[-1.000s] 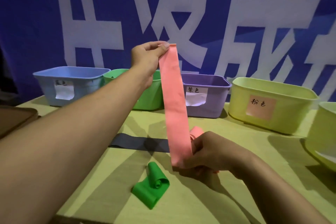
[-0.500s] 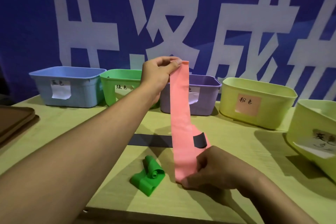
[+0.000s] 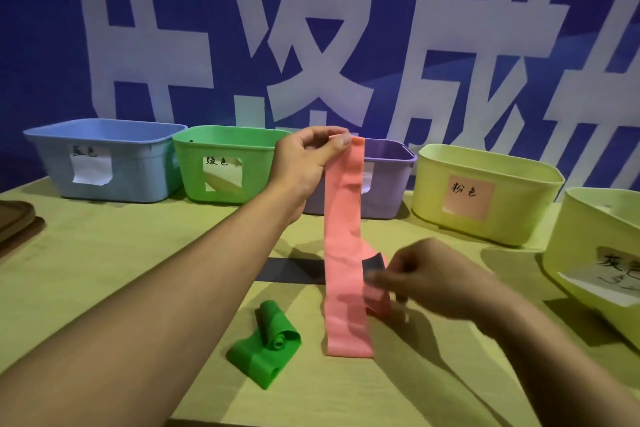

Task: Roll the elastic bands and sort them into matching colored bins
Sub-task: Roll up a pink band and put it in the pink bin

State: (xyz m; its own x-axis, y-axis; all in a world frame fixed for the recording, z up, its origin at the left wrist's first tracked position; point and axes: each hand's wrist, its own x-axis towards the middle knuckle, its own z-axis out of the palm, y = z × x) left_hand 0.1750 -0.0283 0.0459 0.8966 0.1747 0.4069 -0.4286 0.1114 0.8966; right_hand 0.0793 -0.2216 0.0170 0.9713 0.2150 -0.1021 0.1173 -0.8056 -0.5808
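Since half a second ago the right hand has let go of the lower end of the pink band and drawn back a little toward the right of the frame; it is blurred now, its fingers loosely curled beside the band, and I cannot tell whether they touch it. Left hand, at the centre of the frame, has stayed raised, its thumb and forefinger pinched on the band's top end. From there the pink band hangs straight down and its bottom edge meets the table at lower centre, with a short folded flap showing behind it next to the right fingers.

Behind the pink band a dark grey band lies flat across the middle of the table, one end curled up just left of the right hand. At lower centre-left a green band lies partly rolled, its loose tail spread toward the near edge.

Along the back of the table stand a blue bin, a green bin, a purple bin partly hidden by the band and hand, and a yellow-green bin with a pink label. Another yellow-green bin sits tilted at the right edge. A brown tray shows at the left edge.
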